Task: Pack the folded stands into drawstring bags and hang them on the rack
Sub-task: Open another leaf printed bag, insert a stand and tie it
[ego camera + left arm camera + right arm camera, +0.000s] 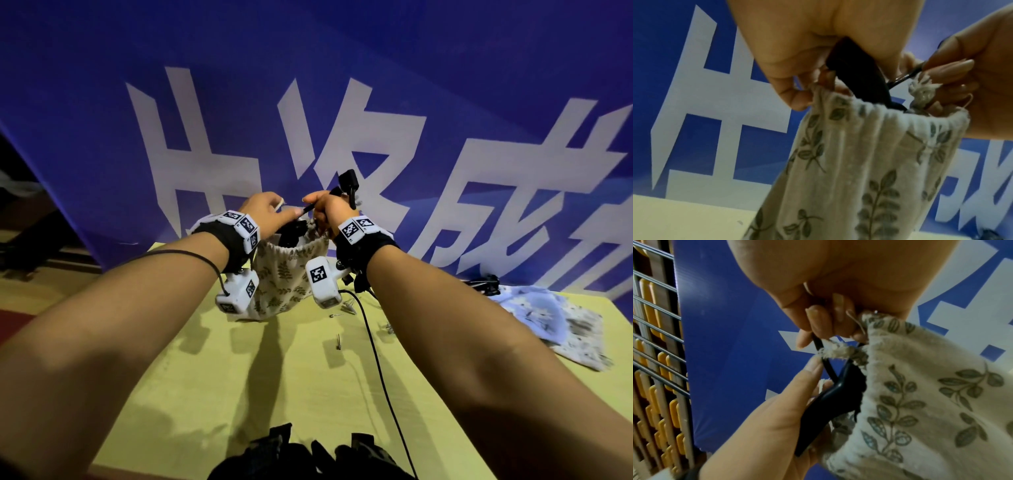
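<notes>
Above the yellow-green table (239,377), in the head view, both hands hold a leaf-print drawstring bag (281,277) off the surface; the left hand (270,212) is curled at the near-left rim, the right hand (329,209) curled at the right rim; a black folded stand (347,185) projects upward just beyond the right-hand grip, its lower part already inside the mouth; a second printed bag (548,322) and another black stand (486,282) lie on the table well to the right of the grip.

Left wrist view: the left-hand fingers (797,97) pinch the gathered hem of the bag (869,154); a black part of the stand (855,71) passes through the curled palm directly above that pinch; the frayed cord end (920,91) sits beside the right-hand fingertips.

Right wrist view: the right-hand fingers (818,321) close on a thin black leg of the stand together with the cord; the stand body (830,402) lies against the left palm below; a wire rack (657,353) stands to the left of the grip.

Procedure, judged: keep the hem spread, feed the stand straight down until fully below the rim, keep the cord free of the legs, then draw the mouth closed.
</notes>
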Demonstrator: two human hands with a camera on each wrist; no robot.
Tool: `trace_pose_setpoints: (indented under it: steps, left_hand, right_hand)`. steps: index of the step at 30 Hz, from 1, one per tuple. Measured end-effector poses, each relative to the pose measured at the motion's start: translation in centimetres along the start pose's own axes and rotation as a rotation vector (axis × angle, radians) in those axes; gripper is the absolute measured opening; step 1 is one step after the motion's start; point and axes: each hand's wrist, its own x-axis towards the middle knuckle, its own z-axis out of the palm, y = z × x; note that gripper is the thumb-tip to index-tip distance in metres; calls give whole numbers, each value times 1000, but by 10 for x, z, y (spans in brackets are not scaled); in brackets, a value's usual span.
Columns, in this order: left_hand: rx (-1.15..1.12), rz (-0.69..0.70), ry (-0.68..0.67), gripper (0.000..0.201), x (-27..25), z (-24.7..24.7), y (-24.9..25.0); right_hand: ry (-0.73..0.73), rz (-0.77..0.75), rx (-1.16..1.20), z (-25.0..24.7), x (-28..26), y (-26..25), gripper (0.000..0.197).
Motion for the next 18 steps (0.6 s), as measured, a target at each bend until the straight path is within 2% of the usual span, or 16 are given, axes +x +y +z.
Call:
trace_pose_setpoints:
  steps: [3, 8, 10, 13, 15, 18]
  left_hand:
    - [41, 37, -46, 41, 0, -4, -4]
    - [29, -78, 45, 45, 8, -9, -13]
    - [44, -120, 49, 39, 11, -13, -15]
    - [64, -136, 33, 42, 12, -13, -13]
    - [75, -129, 12, 45, 13, -8, -8]
    - [102, -138, -26, 47, 13, 0, 3]
  right_hand:
    - [91, -32, 17, -1, 6, 4, 33]
    - [165, -75, -74, -5, 12, 13, 28]
    - [192, -51, 4, -11, 9, 9, 23]
    - [210, -44, 190, -19, 9, -8, 23]
    - [193, -92, 308, -17, 4, -26, 26]
    - [155, -152, 332, -4, -10, -51, 28]
